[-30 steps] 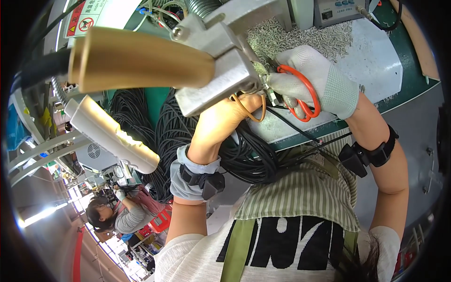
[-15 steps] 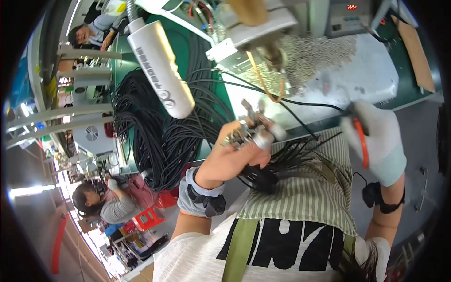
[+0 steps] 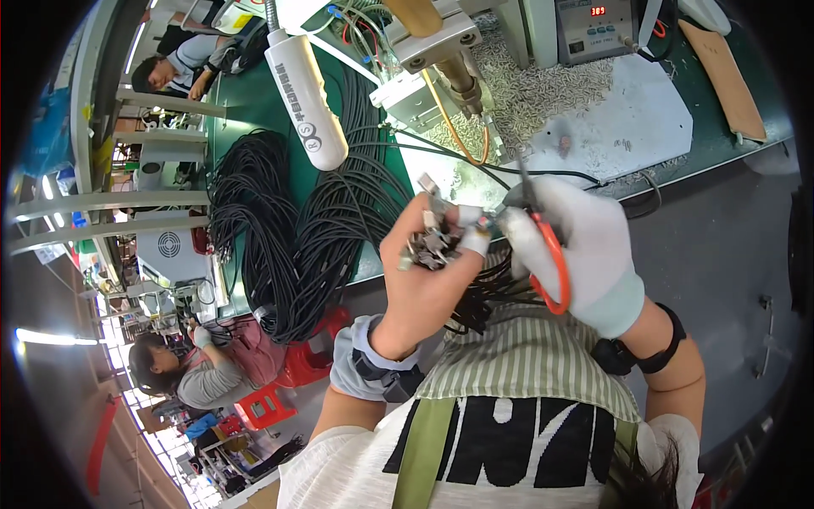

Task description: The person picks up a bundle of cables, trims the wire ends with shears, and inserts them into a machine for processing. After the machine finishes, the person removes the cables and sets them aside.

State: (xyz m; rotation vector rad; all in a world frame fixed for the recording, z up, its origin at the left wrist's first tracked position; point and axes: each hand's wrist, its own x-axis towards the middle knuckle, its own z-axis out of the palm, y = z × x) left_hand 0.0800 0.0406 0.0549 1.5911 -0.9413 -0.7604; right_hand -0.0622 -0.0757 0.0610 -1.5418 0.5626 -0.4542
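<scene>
My left hand [image 3: 426, 288] is closed around a bunch of small metal cable connectors [image 3: 434, 243], with white covers on some fingertips. From that bunch, loose black cables [image 3: 471, 312] hang down over the striped apron [image 3: 543, 343]. My right hand [image 3: 598, 246], in a white glove, grips scissors with orange-red handles [image 3: 560, 276]. The dark blades point up and away, and the gloved fingertips come right up to the left thumb and the connectors. Whether the fingers touch, or a cable end lies between them, I cannot tell.
A bench press [image 3: 462, 81] stands ahead, with many small metal pieces [image 3: 543, 93] scattered around it on a white plate [image 3: 649, 127]. Thick black cable bundles [image 3: 297, 246] lie at left below a white lamp [image 3: 309, 110]. A control box [image 3: 596, 30] sits behind. Two people work at left.
My right hand with the scissors has swung left, from the bench's right side to beside my left hand. The left hand keeps its bunch of connectors. The view has shifted slightly.
</scene>
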